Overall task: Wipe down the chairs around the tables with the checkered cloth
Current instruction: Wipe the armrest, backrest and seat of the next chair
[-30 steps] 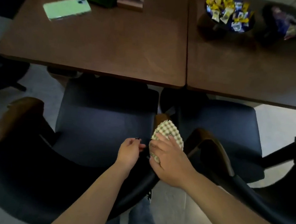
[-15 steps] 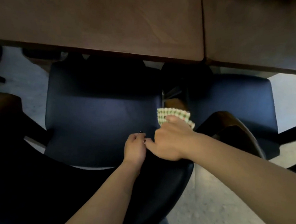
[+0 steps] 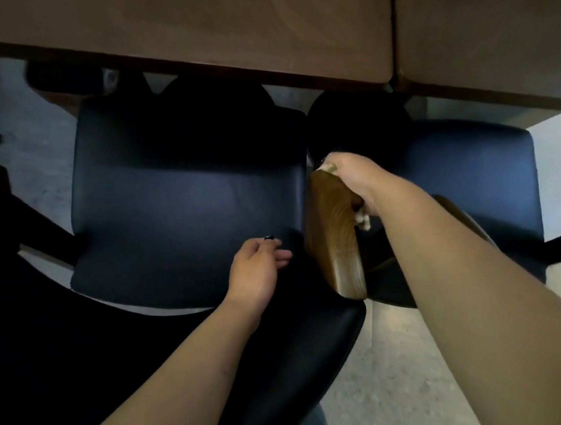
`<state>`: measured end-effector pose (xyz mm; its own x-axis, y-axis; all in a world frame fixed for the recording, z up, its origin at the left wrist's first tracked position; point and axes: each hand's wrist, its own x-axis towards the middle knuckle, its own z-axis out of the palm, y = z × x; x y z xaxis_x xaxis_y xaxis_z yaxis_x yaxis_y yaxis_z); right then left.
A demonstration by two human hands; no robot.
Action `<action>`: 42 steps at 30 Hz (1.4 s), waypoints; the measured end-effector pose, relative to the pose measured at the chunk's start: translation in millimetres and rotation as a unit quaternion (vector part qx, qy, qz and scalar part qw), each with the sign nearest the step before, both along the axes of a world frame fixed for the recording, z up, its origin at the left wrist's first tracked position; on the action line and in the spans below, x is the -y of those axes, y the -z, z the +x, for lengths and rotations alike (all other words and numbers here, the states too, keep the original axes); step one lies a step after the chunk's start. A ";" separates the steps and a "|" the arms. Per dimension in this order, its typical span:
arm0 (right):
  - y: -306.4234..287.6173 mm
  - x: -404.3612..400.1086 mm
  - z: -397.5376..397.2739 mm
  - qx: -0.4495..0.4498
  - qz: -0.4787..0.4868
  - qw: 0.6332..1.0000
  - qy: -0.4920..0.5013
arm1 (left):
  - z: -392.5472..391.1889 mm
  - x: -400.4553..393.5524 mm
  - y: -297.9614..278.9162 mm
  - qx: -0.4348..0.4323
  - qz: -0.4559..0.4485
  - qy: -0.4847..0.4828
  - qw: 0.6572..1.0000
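Your right hand [image 3: 352, 178] curls over the far end of the wooden armrest [image 3: 333, 238], fingers wrapped round the checkered cloth [image 3: 362, 219], which shows only as scraps at the fingertips and under the palm. Your left hand [image 3: 255, 271] rests on the dark chair seat [image 3: 176, 209], fingers loosely curled, holding nothing, armrest just beside them.

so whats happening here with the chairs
A person is wiping a dark chair pulled up to the tables. The right hand grips the checkered cloth around the far end of the wooden armrest, the cloth mostly hidden under it. The left hand hangs relaxed over the seat, holding nothing.
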<state>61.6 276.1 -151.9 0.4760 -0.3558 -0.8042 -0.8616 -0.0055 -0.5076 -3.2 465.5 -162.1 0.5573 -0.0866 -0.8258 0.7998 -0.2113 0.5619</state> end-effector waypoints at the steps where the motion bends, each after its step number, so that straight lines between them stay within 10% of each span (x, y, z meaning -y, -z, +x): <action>1: 4.4 4.1 -0.8 0.006 0.014 1.000 -0.003 | 0.4 0.1 -0.1 0.002 0.002 0.001 1.000; 8: -7.0 2.9 28.5 -0.023 -0.118 0.924 -0.364 | 4.0 -2.8 1.9 -0.008 0.004 -0.023 1.000; 13: -30.8 -42.8 12.2 0.038 -0.321 0.677 -0.662 | 6.6 -5.7 9.2 -0.011 0.011 -0.040 0.999; 16: -52.8 -59.1 -21.1 0.088 -0.336 0.623 -0.701 | 7.6 -6.2 11.2 -0.022 0.003 -0.044 0.999; 20: -63.2 -46.9 -63.6 0.163 -0.313 0.672 -0.651 | 8.2 -5.5 8.6 -0.046 -0.021 -0.055 0.997; 28: -20.3 -16.8 -28.0 0.109 -0.111 0.985 -0.077 | 1.6 -1.2 -1.2 0.000 -0.080 0.040 0.996; 36: 0.5 -13.5 -46.9 0.121 0.188 0.920 0.321 | -1.4 -0.3 -1.8 0.048 -0.113 0.190 0.974; 40: -1.1 -30.1 -65.9 0.208 -0.087 0.957 0.180 | -0.9 0.2 -3.9 0.084 -0.084 0.234 0.965; 42: -7.3 -37.8 -74.1 0.310 -0.069 0.933 0.168 | -1.1 1.2 -4.7 0.091 -0.078 0.220 0.968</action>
